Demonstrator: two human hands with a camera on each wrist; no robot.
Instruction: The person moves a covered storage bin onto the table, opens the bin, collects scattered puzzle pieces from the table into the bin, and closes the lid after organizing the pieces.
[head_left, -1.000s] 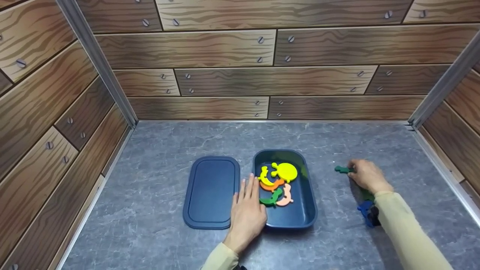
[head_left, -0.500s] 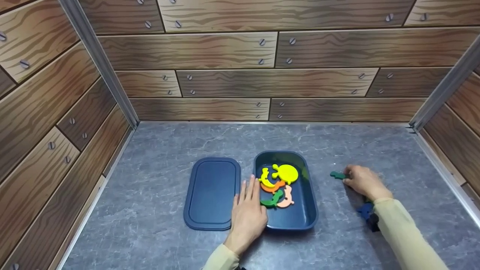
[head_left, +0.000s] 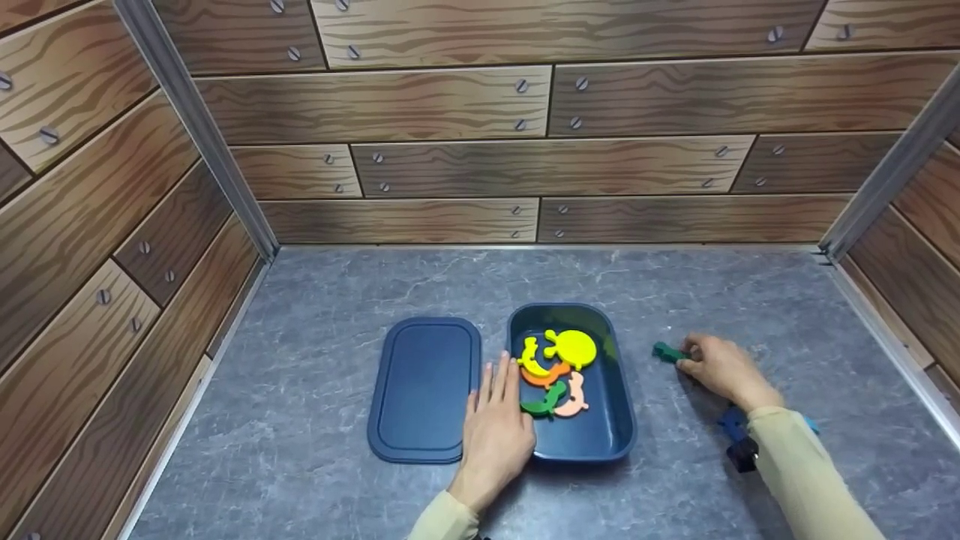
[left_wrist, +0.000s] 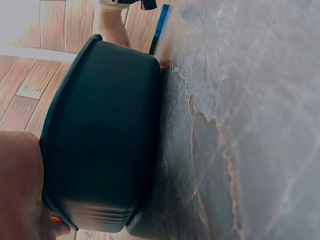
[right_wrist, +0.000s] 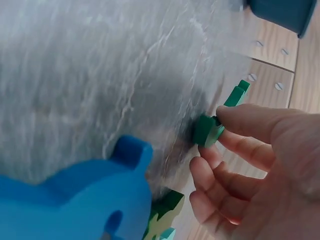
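Observation:
My right hand [head_left: 724, 369] pinches a small dark green toy piece [head_left: 666, 352] between thumb and fingers, to the right of the navy box [head_left: 615, 442]. In the right wrist view, the green piece [right_wrist: 207, 131] sticks out on both sides of the thumb. My left hand [head_left: 496, 431] rests along the box's left rim, fingers straight. In the box lie a yellow turtle-shaped piece [head_left: 575, 349], a curved yellow piece [head_left: 532, 361], an orange one [head_left: 550, 375], a green one [head_left: 547, 402] and a pink one [head_left: 576, 397].
A navy lid [head_left: 426, 386] lies flat left of the box. Under the right forearm is a blue animal-shaped piece [right_wrist: 100, 200], with a green-and-yellow piece [right_wrist: 165, 215] beside it. A light blue piece [head_left: 811, 424] shows past the sleeve. Wood-patterned walls [head_left: 450, 169] enclose the grey table.
My right hand has moved left and a little nearer, carrying the green piece toward the box; the piece has turned slightly. My left hand stays on the rim.

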